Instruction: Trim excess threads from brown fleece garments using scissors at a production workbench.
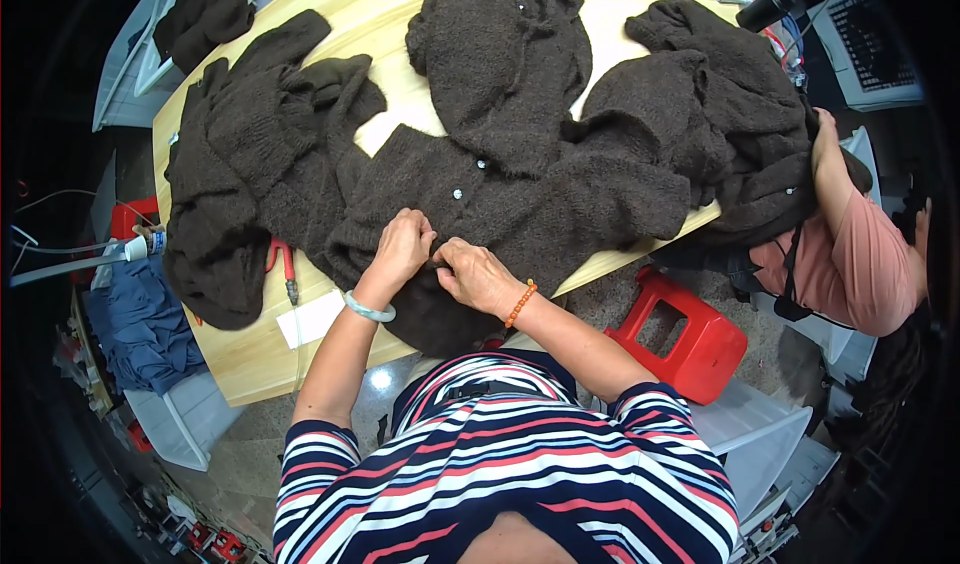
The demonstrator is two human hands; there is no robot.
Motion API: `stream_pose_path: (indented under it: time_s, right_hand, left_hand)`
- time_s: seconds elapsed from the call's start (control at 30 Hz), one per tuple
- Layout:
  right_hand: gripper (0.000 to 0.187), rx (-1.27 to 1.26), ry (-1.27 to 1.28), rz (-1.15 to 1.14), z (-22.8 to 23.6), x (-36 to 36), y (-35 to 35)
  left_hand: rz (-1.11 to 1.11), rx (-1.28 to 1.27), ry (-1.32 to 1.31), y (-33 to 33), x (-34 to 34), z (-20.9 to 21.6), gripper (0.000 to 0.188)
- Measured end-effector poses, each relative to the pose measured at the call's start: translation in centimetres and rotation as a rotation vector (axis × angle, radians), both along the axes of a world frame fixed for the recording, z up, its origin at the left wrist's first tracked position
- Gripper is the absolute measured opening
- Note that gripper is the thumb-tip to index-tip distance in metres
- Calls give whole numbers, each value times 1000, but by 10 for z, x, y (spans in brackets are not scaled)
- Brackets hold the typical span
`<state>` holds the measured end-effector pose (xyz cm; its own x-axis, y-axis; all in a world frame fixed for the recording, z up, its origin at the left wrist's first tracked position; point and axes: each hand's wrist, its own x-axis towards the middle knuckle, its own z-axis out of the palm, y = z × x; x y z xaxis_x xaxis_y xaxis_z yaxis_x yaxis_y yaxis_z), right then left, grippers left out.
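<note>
A dark brown, fuzzy knit garment (560,214) lies across the near edge of the table in front of me, with shiny round buttons (458,194) on it. My left hand (402,246) has its fingers closed on the garment's near edge. Close beside it, my right hand (478,278) pinches the same edge, thumb and fingers bent together. The fingertips almost meet, and what lies between them is partly hidden. Part of the knit hangs below my hands over the table edge.
More brown knits (255,154) are heaped on the pale wooden table (250,369). A red-handled tool (284,264) lies near white paper (312,318). A red stool (690,339) stands at right, near a co-worker's arm (835,169) touching knitwear. Blue cloth (145,319) fills a left bin.
</note>
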<state>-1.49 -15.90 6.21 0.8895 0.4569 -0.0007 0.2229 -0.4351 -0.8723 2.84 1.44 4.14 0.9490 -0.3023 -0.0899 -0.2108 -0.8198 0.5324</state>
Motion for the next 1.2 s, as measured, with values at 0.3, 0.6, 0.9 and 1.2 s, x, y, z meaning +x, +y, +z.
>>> stream_pose_path:
  time_s: [0.3,0.6,0.9,1.2]
  right_hand:
    - [14,-27,0,-19,-1,6,0]
    - [16,-34,5,-28,1,1,-6]
    - [14,-30,18,-50,-9,-4,-6]
    - [17,-21,-20,-110,0,-9,-14]
  left_hand:
    - [200,-315,184,-5,-6,-1,7]
    - [226,-514,451,5,-10,-7,8]
    - [61,-214,-10,-14,-14,-14,11]
    - [374,-1008,874,-2,-13,9,8]
